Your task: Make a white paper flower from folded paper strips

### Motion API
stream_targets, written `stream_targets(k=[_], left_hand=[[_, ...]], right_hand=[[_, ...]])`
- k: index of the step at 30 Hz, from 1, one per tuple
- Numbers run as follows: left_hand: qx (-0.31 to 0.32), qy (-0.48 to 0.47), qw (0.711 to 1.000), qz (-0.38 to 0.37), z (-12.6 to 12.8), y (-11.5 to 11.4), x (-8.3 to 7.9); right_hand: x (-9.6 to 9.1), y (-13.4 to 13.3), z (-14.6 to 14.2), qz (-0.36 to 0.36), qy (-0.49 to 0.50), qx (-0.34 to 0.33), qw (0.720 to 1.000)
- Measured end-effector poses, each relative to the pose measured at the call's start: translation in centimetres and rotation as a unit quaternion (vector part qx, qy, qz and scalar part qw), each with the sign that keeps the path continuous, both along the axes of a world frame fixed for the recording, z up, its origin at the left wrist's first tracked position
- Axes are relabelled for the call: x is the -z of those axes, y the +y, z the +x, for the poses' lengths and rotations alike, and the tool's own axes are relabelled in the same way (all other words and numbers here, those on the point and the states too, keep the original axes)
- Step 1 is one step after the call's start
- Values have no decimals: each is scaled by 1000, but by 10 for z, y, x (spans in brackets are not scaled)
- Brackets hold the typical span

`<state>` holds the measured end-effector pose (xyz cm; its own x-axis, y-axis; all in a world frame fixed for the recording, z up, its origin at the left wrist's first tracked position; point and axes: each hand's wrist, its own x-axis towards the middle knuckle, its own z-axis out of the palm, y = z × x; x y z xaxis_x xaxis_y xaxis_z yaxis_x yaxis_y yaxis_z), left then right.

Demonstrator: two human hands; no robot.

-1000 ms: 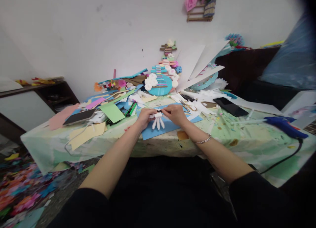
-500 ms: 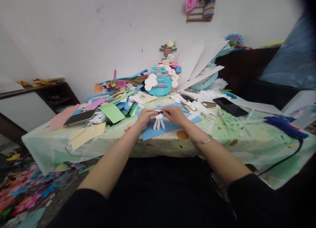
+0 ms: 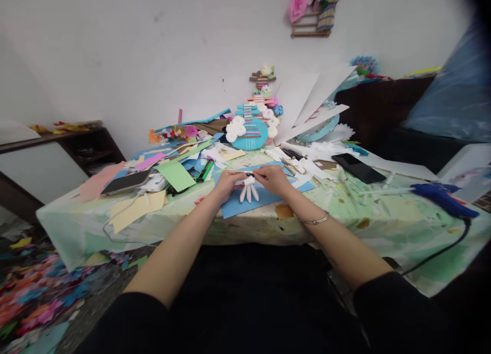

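Near the table's front edge, my left hand (image 3: 227, 184) pinches a small white paper piece (image 3: 249, 192) from its left side. Several narrow, pointed white strips hang down from that piece like petals. My right hand (image 3: 274, 179) is closed at the upper right of it, fingertips pressed close to a small dark bit (image 3: 250, 174) at its top. Whether the right fingers grip the dark bit or the paper is too small to tell. Below both hands lies a blue sheet of paper (image 3: 240, 207) on the patterned tablecloth.
To the right are a black phone (image 3: 358, 168) and a blue glue gun (image 3: 441, 196) with its cord. Scissors (image 3: 293, 167) and white scraps lie beyond my hands. A green cutter (image 3: 205, 170) and coloured paper are to the left. A turquoise lute-shaped craft (image 3: 249, 134) stands at the back.
The view has shifted slightly, so everything sits a little lower. Both hands keep nearly the same hold, and the dark bit at the top of the white paper piece looks slightly turned.
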<state>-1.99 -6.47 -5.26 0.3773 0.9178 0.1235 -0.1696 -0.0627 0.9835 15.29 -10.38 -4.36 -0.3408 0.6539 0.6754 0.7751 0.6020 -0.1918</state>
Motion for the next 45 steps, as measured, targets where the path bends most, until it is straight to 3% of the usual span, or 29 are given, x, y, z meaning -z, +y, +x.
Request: stream_targets(k=[18, 29, 45], left_hand=[[-16, 10, 1000, 23, 1, 1, 3], [-102, -53, 993, 7, 1, 4, 0], [-95, -79, 992, 8, -1, 6, 0]], right_hand=[[-1, -1, -2, 11, -25, 11, 1000], [-6, 4, 17, -12, 68, 81, 994], [-5, 7, 26, -49, 132, 84, 987]])
